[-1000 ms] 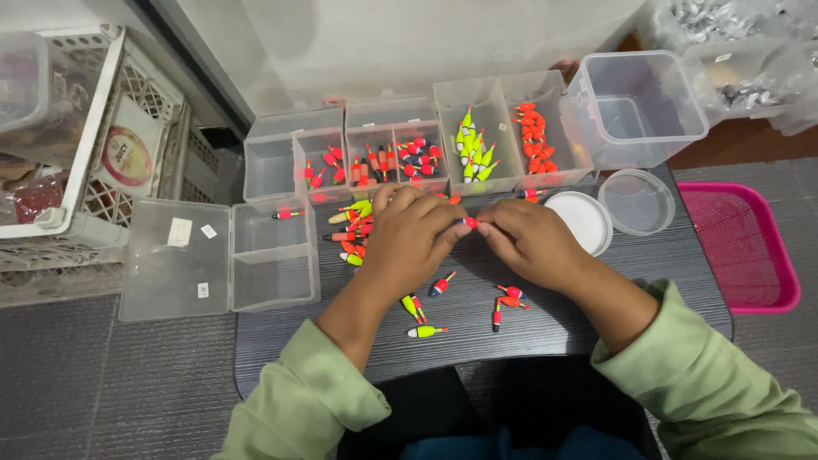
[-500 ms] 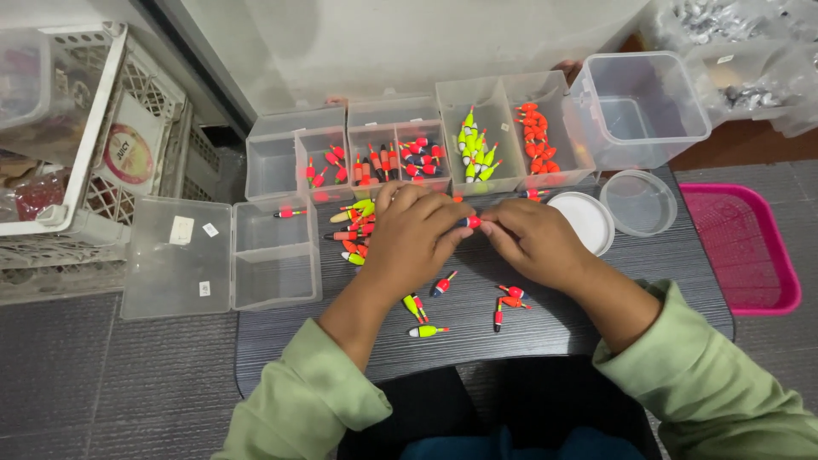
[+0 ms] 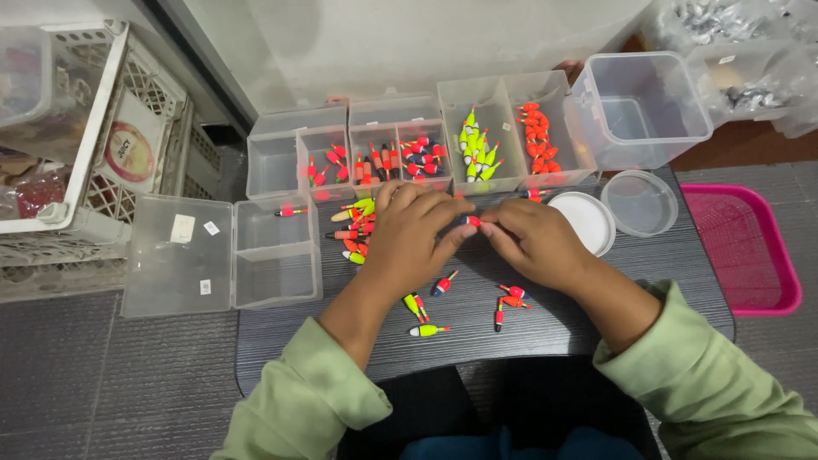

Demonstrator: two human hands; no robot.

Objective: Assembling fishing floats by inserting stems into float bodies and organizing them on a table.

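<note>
My left hand [image 3: 413, 238] and my right hand [image 3: 532, 240] meet over the middle of a small dark table [image 3: 596, 315]. Together their fingertips pinch one small red and dark fishing float [image 3: 470, 221]. Loose floats lie around the hands: a red and yellow pile [image 3: 356, 223] left of my left hand, a few more floats [image 3: 423, 308] near the front edge, and red ones [image 3: 509, 298] under my right wrist. Behind the hands stand clear compartment boxes [image 3: 409, 153] with sorted red floats, yellow-green floats [image 3: 475, 152] and orange floats [image 3: 537, 136].
An open clear box with its lid [image 3: 221, 255] lies at the table's left. A large clear tub [image 3: 639, 106], a white round lid [image 3: 584, 220] and a clear round lid [image 3: 639, 200] sit at the back right. A pink tray [image 3: 750, 247] is on the right, a white crate [image 3: 77, 145] on the left.
Both hands have stayed together at the same spot; the fingertips shifted slightly around the small float between them.
</note>
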